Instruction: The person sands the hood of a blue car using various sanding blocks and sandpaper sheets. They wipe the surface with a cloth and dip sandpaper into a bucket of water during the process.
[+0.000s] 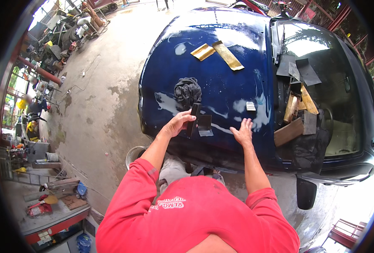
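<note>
A dark blue car hood (220, 82) fills the middle, glossy, with pale, cloudy-edged patches; glare washes out its far part, and the forearms cover bits of its near edge. The windshield (347, 109) stands to the right, its interior dim behind reflections. Over its near left part lie brown wood pieces (288, 133) and grey sheets, overlapping so that I cannot count them. At the near left, a bucket (132, 154) is partly covered by the red sleeve. On the far part of the hood lie two gold-brown strips (228, 55), and left of the middle a crumpled black cloth (188, 92), its folds hard to make out. The right hand (243, 134) is spread open, gripping nothing; whether it touches the hood is unclear. The left hand (178, 124) pinches a narrow, straight-edged dark block (193, 120), held upright over the hood's near left, just nearer than the cloth. Right of it sits a creased dark sheet (204, 125), and beyond the right hand a small white, grey-striped piece (250, 106).
</note>
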`<act>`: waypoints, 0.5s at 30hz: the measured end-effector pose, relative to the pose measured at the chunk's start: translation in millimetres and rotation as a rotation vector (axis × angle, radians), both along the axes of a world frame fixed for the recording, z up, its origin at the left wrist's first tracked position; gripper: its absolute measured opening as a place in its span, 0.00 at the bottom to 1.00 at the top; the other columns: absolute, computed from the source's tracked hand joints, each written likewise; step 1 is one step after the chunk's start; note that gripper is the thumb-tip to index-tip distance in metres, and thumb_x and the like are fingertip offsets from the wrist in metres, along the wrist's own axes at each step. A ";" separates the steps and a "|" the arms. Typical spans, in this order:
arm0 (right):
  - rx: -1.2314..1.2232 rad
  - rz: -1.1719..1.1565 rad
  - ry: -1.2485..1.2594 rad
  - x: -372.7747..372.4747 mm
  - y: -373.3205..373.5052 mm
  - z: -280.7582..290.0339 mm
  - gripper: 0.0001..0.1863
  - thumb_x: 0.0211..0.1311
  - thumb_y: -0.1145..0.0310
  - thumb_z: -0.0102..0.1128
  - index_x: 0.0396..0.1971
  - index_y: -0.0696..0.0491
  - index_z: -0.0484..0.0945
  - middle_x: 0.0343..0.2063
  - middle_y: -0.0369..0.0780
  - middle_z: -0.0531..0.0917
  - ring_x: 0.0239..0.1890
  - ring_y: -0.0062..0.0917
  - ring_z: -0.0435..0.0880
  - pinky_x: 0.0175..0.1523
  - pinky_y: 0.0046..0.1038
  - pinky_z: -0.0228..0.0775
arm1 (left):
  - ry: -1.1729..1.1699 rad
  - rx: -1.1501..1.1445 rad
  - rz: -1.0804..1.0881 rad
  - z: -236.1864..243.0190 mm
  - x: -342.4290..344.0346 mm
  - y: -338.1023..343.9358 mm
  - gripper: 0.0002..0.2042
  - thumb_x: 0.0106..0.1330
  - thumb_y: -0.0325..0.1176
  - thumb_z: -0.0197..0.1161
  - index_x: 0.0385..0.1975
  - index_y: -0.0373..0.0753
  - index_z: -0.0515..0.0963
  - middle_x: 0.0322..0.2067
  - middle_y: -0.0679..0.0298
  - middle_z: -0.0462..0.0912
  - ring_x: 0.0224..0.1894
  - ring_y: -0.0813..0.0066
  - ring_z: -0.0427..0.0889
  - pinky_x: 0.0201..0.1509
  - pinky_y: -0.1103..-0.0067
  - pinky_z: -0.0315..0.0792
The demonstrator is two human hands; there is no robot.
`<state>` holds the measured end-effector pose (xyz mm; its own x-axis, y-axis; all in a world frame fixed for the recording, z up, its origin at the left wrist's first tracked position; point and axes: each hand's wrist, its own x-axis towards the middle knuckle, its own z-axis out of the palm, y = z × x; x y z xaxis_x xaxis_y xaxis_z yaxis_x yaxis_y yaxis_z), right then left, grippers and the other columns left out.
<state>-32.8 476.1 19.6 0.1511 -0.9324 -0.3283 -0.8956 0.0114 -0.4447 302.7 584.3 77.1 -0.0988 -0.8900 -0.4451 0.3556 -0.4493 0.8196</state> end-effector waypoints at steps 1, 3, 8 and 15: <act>0.099 0.030 0.139 -1.8 -8.2 -8.0 0.70 0.58 0.39 0.79 0.85 0.61 0.43 0.86 0.57 0.38 0.89 0.51 0.34 0.85 0.62 0.41 | -0.034 0.025 0.042 -0.7 10.2 -22.8 0.14 0.71 0.42 0.70 0.50 0.45 0.80 0.38 0.71 0.83 0.43 0.75 0.89 0.48 0.73 0.83; 0.171 0.028 0.325 -2.5 -18.7 -20.7 0.81 0.49 0.39 0.86 0.85 0.62 0.34 0.86 0.56 0.30 0.88 0.51 0.27 0.84 0.67 0.38 | -0.018 0.016 0.113 -3.9 35.1 -78.5 0.13 0.71 0.44 0.71 0.47 0.45 0.81 0.36 0.71 0.85 0.42 0.76 0.89 0.47 0.73 0.81; 0.182 0.015 0.441 6.5 -17.0 -34.3 0.85 0.43 0.40 0.90 0.85 0.63 0.32 0.86 0.56 0.28 0.89 0.51 0.26 0.85 0.66 0.39 | 0.325 -0.144 0.418 -41.2 96.4 -242.6 0.15 0.72 0.49 0.70 0.44 0.44 0.83 0.32 0.67 0.87 0.36 0.68 0.89 0.40 0.70 0.80; 0.211 0.037 0.482 10.8 -19.5 -27.1 0.87 0.43 0.36 0.88 0.85 0.63 0.30 0.86 0.58 0.27 0.88 0.52 0.26 0.85 0.66 0.39 | 0.309 0.037 0.508 -124.6 129.2 -378.6 0.31 0.64 0.59 0.74 0.60 0.47 0.78 0.51 0.59 0.81 0.48 0.59 0.85 0.52 0.61 0.78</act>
